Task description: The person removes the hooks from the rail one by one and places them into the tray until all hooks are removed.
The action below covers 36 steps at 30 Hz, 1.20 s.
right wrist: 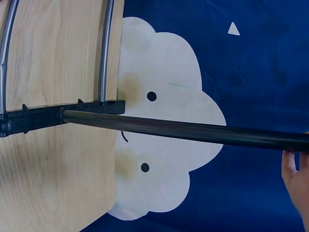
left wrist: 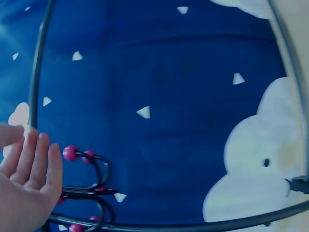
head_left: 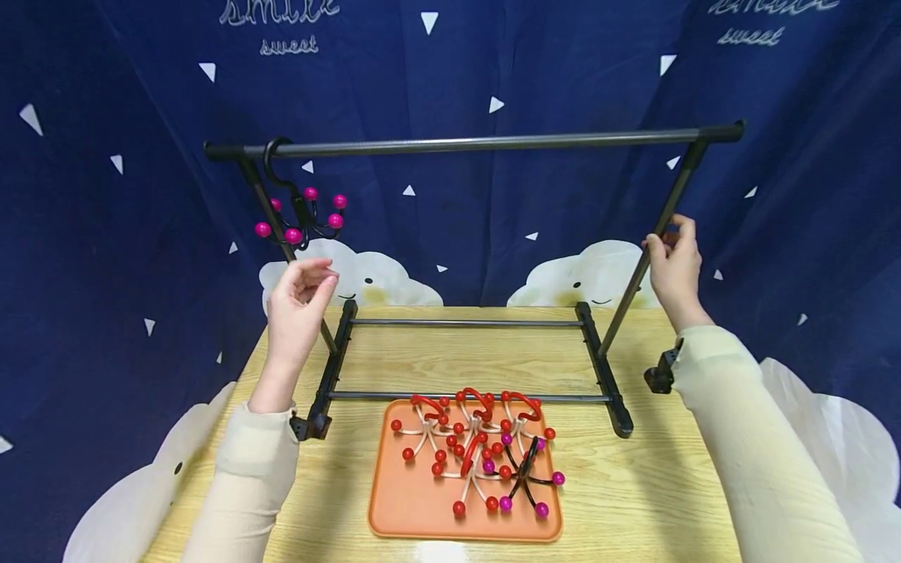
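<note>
A black garment rack stands on the table, its top rail point(head_left: 457, 145) running left to right. My right hand point(head_left: 677, 266) grips the rack's right post point(head_left: 679, 188) partway up; the right wrist view shows fingers point(right wrist: 288, 166) against that tube. From the left end of the rail hangs a black multi-arm hanger point(head_left: 303, 213) with pink ball tips, hooked over it. Just below that hanger, my left hand point(head_left: 299, 309) is raised in front of the left post, fingers loosely bent and holding nothing. In the left wrist view the hanger's pink balls point(left wrist: 70, 153) show beside the fingers.
An orange tray point(head_left: 415, 508) lies in front of the rack. It carries several white hangers point(head_left: 473, 469) with red hooks and red balls, plus a black hanger point(head_left: 524, 473) with magenta balls. A navy curtain point(head_left: 457, 227) with white clouds hangs behind.
</note>
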Each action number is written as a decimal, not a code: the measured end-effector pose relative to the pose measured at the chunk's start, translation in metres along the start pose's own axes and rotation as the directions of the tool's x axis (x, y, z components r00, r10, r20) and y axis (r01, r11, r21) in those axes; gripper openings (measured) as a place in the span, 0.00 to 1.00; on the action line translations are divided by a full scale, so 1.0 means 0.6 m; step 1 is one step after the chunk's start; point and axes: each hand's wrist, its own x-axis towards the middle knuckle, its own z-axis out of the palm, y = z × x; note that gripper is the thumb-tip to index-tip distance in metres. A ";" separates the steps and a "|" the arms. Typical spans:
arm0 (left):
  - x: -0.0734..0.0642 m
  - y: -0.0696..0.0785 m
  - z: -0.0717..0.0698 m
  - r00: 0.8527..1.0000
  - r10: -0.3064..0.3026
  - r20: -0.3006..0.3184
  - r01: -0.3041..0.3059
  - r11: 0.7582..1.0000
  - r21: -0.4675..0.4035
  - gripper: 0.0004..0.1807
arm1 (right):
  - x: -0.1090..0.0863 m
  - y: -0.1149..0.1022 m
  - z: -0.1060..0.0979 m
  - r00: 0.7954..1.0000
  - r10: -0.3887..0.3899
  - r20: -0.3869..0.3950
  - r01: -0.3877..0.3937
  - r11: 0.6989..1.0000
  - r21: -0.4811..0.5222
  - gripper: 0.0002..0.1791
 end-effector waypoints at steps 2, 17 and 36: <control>0.023 -0.005 -0.002 0.998 0.007 -0.064 -0.007 1.000 -0.007 0.13 | 0.001 0.001 -0.002 1.000 0.004 0.009 -0.004 1.000 -0.005 0.22; 0.143 0.006 -0.026 0.959 -0.041 -0.280 0.048 0.999 0.020 0.17 | -0.001 -0.006 -0.003 1.000 0.001 0.002 -0.001 1.000 -0.020 0.23; 0.209 0.017 -0.029 0.908 -0.278 -0.315 0.231 0.956 -0.179 0.12 | -0.001 -0.007 -0.003 1.000 -0.013 -0.013 0.012 1.000 -0.017 0.22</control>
